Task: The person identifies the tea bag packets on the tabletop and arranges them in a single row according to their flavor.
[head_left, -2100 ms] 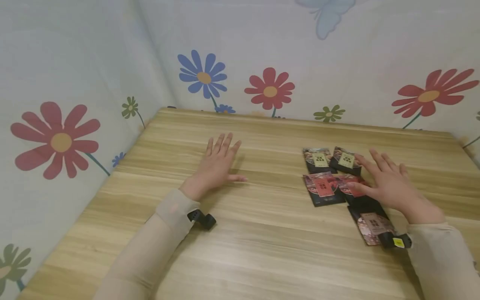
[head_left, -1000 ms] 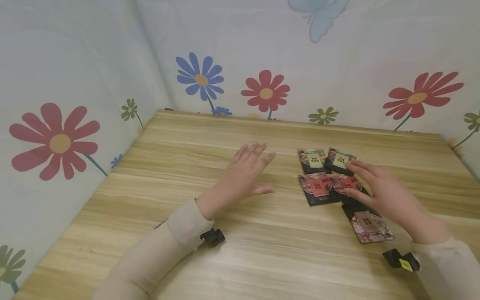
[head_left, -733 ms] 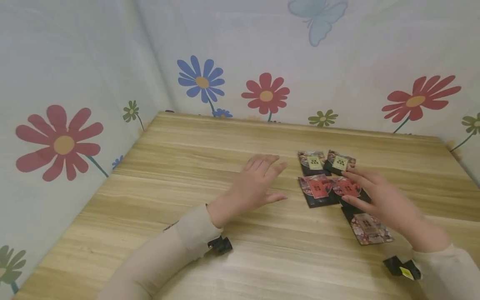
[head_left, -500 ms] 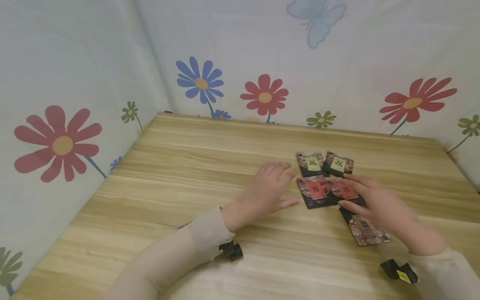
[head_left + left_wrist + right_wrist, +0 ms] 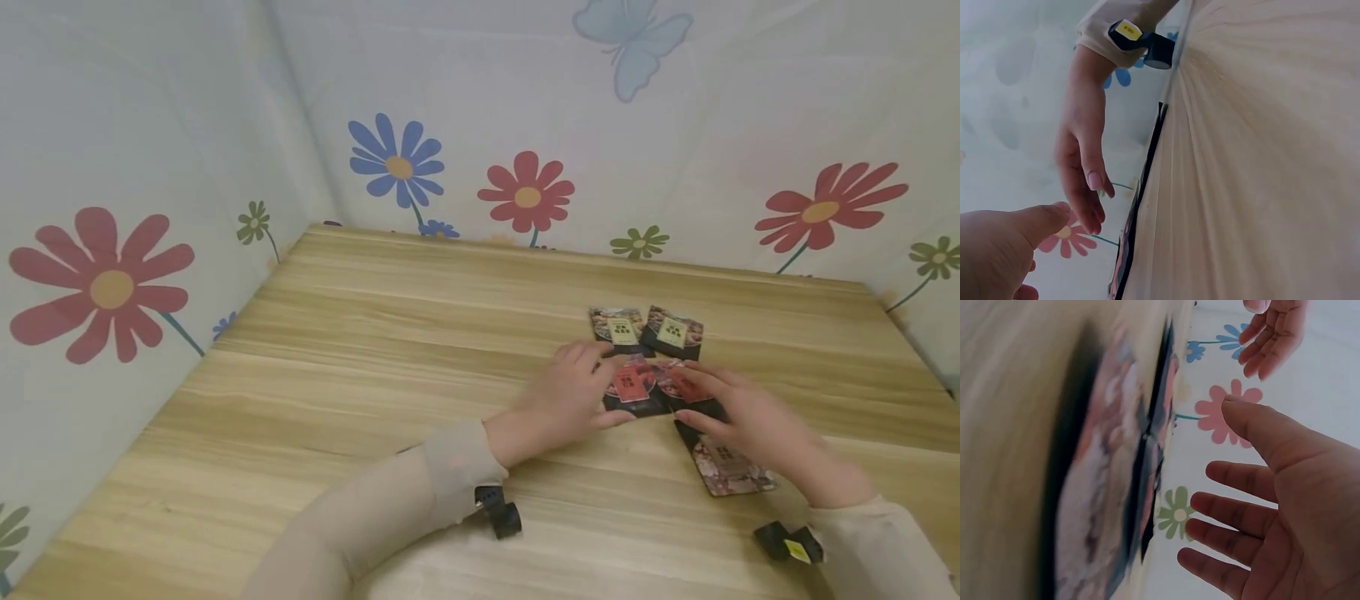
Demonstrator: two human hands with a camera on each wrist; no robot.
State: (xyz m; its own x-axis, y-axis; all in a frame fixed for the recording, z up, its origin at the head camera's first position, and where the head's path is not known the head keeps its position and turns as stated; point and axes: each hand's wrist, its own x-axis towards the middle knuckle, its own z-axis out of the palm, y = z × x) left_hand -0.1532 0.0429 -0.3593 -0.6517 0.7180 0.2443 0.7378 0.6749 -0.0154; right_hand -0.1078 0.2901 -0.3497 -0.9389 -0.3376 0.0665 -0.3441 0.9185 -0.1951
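Note:
Several flat, dark packets printed with food lie on the wooden table in the head view. My left hand [image 5: 562, 400] is over the left edge of a red-labelled packet [image 5: 632, 385], fingers extended and slightly bent. My right hand [image 5: 761, 429] overlaps the other red-labelled packet [image 5: 675, 385], partly hiding it. In the right wrist view, the right hand [image 5: 1279, 512] has its fingers spread and shows nothing in its grasp. Both hands stand above the packets in the wrist views. A brownish-pink-labelled packet [image 5: 731, 467] lies nearer, below the right hand.
Two yellow-labelled packets, one at left [image 5: 621, 332] and one at right [image 5: 675, 333], lie behind the red ones. A flower-printed cloth [image 5: 450, 75] hangs behind and left of the wooden table [image 5: 315, 333]. Each wrist wears a small black camera [image 5: 501, 512].
My left hand has moved right and nearer, from bare table to the left red-labelled packet. My right hand has shifted slightly toward me. The packets keep their arrangement; the head view has shifted slightly.

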